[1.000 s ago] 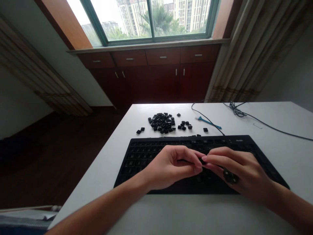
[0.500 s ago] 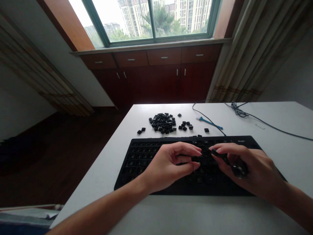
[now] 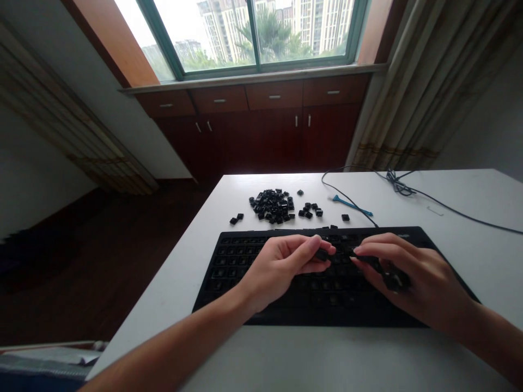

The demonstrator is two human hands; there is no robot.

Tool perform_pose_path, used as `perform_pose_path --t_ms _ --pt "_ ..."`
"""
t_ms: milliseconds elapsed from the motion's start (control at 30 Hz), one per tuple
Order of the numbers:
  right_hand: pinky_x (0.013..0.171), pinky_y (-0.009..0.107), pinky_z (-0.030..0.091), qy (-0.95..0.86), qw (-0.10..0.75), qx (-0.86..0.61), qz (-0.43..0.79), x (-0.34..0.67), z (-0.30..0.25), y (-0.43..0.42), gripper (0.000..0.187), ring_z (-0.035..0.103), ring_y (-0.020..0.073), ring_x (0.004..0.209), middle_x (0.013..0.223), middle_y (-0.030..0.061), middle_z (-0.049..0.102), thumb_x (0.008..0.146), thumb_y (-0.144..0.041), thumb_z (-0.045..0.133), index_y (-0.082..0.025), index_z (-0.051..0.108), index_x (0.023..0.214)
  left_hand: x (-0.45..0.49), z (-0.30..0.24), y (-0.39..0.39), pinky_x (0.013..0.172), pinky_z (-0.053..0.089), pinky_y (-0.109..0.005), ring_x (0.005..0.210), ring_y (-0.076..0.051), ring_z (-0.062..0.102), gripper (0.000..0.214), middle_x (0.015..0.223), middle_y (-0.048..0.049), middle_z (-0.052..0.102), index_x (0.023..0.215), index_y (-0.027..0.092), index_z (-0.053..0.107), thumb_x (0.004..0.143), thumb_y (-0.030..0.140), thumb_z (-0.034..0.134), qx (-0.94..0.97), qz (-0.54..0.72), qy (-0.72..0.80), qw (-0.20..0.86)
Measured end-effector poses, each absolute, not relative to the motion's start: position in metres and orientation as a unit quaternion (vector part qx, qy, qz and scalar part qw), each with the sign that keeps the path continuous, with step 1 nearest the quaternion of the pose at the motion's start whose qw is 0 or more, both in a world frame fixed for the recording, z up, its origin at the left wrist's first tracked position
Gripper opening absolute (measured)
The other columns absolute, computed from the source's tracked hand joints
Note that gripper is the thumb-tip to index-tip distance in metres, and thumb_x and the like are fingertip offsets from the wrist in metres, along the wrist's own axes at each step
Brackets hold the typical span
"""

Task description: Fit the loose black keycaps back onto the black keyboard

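A black keyboard [image 3: 286, 314] lies on the white table, its left key field bare of caps. Over its middle is my left hand [image 3: 281, 264], thumb and fingers closed on a small black piece, apparently a keycap [image 3: 323, 254]. My right hand [image 3: 412, 272] hovers above the right half. Its thumb and index finger pinch together near a dark bit too small to make out clearly, while several black keycaps [image 3: 395, 280] sit in the curl of its other fingers. Both hands hide part of the keys beneath.
Behind the keyboard is a pile of black keycaps [image 3: 272, 206], with loose keycaps [image 3: 310, 210] around it. A blue tool [image 3: 352, 205] lies near the keyboard cable [image 3: 449, 209]. A thin bent wire [image 3: 435, 211] rests farther right on the white table [image 3: 163, 283].
My left hand's thumb has moved up and closed with the fingers on a small black piece; before, they were apart. My right hand has shifted only slightly, still holding keycaps.
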State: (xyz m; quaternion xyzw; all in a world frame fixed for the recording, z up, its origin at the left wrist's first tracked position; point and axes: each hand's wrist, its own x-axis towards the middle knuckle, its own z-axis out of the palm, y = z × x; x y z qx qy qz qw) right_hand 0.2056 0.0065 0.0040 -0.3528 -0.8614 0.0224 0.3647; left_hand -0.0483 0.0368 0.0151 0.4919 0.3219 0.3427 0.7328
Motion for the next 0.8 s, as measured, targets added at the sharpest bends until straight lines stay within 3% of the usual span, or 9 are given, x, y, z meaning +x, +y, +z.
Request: perform_pose_path --t_ms 333,567,800 --pt "0.069 0.022 0.057 -0.857 0.363 -0.366 0.014 0.2043 0.0059 0.0070 0.034 0.069 0.0138 0.083 0.105 0.0065 0.069 0.087 -0.008 0.067 -0.019 0.060 0.118 -0.0517 0.0116 0.0385 0.105 0.052 -0.030 0.111 -0.018 0.070 0.033 0.126 -0.0104 0.071 0.121 0.016 0.071 0.089 0.027 0.073 0.477 0.344 0.313 0.745" --pt "0.073 0.024 0.058 -0.856 0.360 -0.369 0.018 0.2067 0.0025 0.0066 0.029 0.072 0.0158 0.088 0.107 0.0067 0.071 0.089 -0.008 0.065 -0.019 0.059 0.115 -0.0513 0.0121 0.0392 0.099 0.054 -0.026 0.106 -0.016 0.071 0.035 0.122 -0.0106 0.073 0.119 0.016 0.071 0.086 0.026 0.077 0.480 0.342 0.312 0.745" --pt "0.072 0.023 0.058 -0.867 0.355 -0.350 0.006 0.2087 0.0035 0.0072 0.025 0.071 0.0138 0.088 0.111 0.0071 0.071 0.090 -0.007 0.065 -0.020 0.063 0.111 -0.0511 0.0143 0.0387 0.081 0.059 -0.021 0.087 -0.011 0.073 0.030 0.107 -0.0086 0.076 0.117 0.016 0.068 0.091 0.029 0.072 0.461 0.348 0.302 0.759"
